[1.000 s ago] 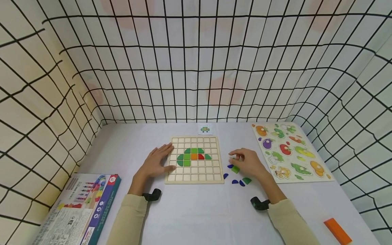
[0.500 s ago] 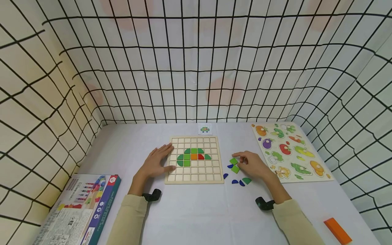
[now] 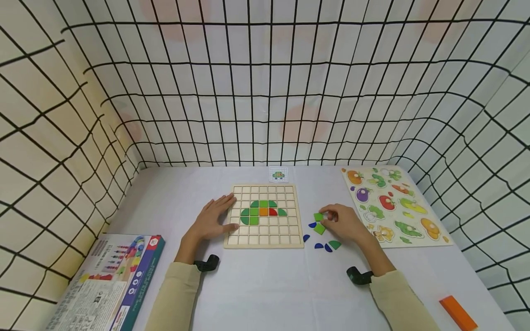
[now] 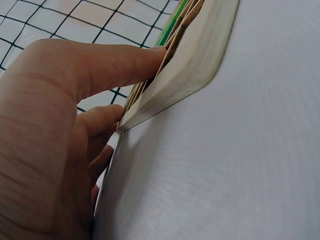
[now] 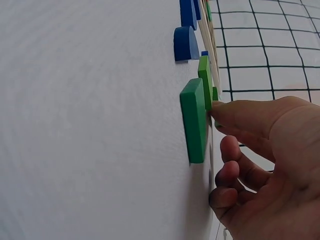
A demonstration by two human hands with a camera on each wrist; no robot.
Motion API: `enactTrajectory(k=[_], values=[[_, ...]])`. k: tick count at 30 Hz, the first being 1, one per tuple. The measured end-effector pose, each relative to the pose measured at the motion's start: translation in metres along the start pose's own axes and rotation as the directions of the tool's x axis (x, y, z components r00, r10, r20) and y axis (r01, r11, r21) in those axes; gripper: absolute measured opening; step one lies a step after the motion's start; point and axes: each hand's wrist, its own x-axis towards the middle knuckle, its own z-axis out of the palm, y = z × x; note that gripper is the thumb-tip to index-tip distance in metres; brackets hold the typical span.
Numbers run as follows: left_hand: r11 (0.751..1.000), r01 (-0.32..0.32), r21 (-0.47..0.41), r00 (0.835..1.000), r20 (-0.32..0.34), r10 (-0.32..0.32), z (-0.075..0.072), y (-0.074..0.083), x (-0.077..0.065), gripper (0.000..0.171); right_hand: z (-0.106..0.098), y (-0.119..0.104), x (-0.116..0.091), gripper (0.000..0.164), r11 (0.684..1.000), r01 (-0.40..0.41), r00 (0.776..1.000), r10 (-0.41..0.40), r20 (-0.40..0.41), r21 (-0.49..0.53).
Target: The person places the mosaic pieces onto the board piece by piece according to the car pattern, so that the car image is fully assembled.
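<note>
A wooden grid board (image 3: 265, 236) lies mid-table, with green, orange and red tiles (image 3: 263, 211) set in its squares. My left hand (image 3: 213, 218) rests at its left edge, fingers extended and thumb on the frame; the left wrist view shows the thumb (image 4: 125, 65) on the rim. To the right of the board, my right hand (image 3: 341, 222) pinches a light green square tile (image 3: 317, 216) between thumb and index finger, low at the table. Beside it lie another light green square tile (image 3: 319, 229), a dark green quarter-round tile (image 5: 194, 122) and several blue half-round tiles (image 3: 319, 246).
A small pattern card (image 3: 279, 174) lies behind the board. At the right is a vegetable puzzle board (image 3: 397, 216), with an orange block (image 3: 457, 312) nearer the front. A printed box (image 3: 112, 280) sits at the left front. Black-lined grid cloth (image 3: 265, 92) walls the table.
My right hand has shifted right and slightly forward, exposing the square tiles, and its fingertips have closed on the farther one. The left hand stays at the board.
</note>
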Motion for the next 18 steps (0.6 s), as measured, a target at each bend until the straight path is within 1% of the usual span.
enactTrajectory(k=[8,13,18], values=[[1.000,0.010,0.003,1.000,0.008,-0.010,0.002,-0.002,0.000,0.091,0.002,-0.002,0.000,0.029,1.000,-0.003,0.999,0.004,-0.051,0.018],[1.000,0.007,0.010,1.000,0.007,-0.007,0.002,-0.002,0.001,0.090,0.003,-0.014,0.001,0.028,0.999,-0.015,0.998,0.018,-0.067,0.050],[1.000,0.016,0.013,1.000,0.017,-0.016,0.002,-0.003,0.002,0.091,0.008,-0.027,0.005,0.029,0.997,-0.007,0.997,0.013,-0.078,0.076]])
